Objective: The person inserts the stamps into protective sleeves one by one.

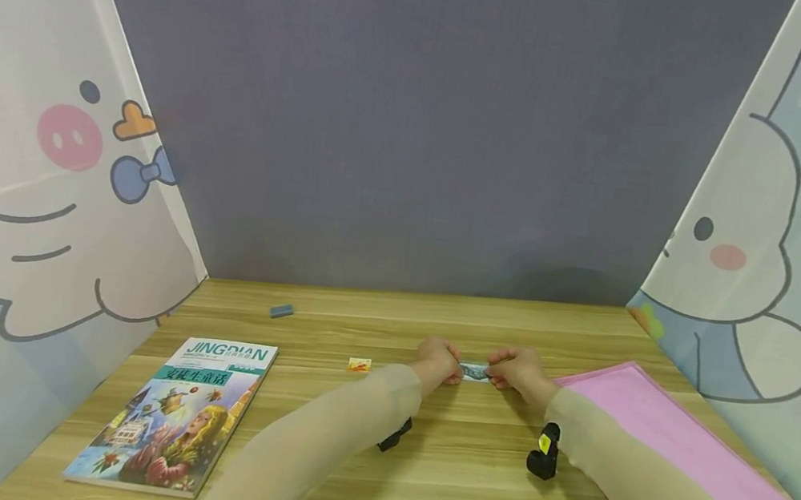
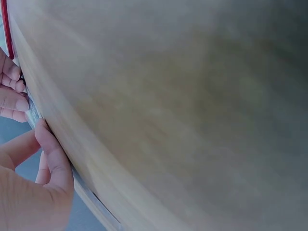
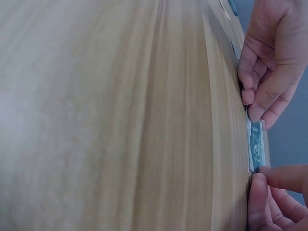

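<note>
A small teal-and-white printed slip [image 1: 475, 372], stamp-like in size, is stretched flat between both hands just over the wooden table. My left hand [image 1: 439, 361] pinches its left end between thumb and fingers. At the opposite end my right hand [image 1: 517, 371] pinches it in the same way. In the right wrist view the slip [image 3: 256, 144] shows a whitish border around a teal picture, with left-hand fingertips [image 3: 256, 113] at the upper end and the right hand [image 3: 284, 197] at the lower one. The left wrist view shows the left hand [image 2: 48, 178] nearest, the slip mostly covered.
Left of the hands lies a small yellow-and-orange printed slip [image 1: 359, 365]. A storybook [image 1: 171, 413] rests at the table's left side, with a small blue-grey block [image 1: 282, 311] behind it. A pink flat sheet or folder [image 1: 673, 429] lies beneath the right forearm.
</note>
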{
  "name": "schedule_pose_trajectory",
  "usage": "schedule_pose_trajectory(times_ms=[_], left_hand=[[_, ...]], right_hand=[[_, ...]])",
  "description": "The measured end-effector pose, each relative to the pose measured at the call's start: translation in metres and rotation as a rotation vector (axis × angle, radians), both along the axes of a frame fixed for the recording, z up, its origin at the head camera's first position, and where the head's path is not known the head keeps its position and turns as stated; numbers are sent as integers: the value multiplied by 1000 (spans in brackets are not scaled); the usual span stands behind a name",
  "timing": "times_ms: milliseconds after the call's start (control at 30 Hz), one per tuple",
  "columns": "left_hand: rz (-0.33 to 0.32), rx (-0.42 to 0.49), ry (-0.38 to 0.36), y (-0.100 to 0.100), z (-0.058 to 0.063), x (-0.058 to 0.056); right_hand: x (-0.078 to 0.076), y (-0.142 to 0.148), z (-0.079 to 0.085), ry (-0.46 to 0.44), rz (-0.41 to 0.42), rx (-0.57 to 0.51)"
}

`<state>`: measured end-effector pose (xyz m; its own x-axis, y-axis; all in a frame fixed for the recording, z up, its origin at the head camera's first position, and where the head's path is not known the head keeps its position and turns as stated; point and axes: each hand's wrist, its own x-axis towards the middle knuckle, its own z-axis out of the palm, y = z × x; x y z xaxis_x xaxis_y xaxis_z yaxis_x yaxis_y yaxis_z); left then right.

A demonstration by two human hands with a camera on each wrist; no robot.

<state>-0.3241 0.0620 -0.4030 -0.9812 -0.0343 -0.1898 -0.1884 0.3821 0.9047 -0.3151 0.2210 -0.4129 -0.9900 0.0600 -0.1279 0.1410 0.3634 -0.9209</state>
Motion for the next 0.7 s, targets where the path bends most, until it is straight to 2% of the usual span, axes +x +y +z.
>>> schedule_pose_trajectory(times_ms=[167,700], left_hand=[[8,-36,9,3,0,-1],[-6,-53,-3,3,4,1]], right_hand=[[1,-1,0,19,3,18],[1,-3,0,29,-13,63]])
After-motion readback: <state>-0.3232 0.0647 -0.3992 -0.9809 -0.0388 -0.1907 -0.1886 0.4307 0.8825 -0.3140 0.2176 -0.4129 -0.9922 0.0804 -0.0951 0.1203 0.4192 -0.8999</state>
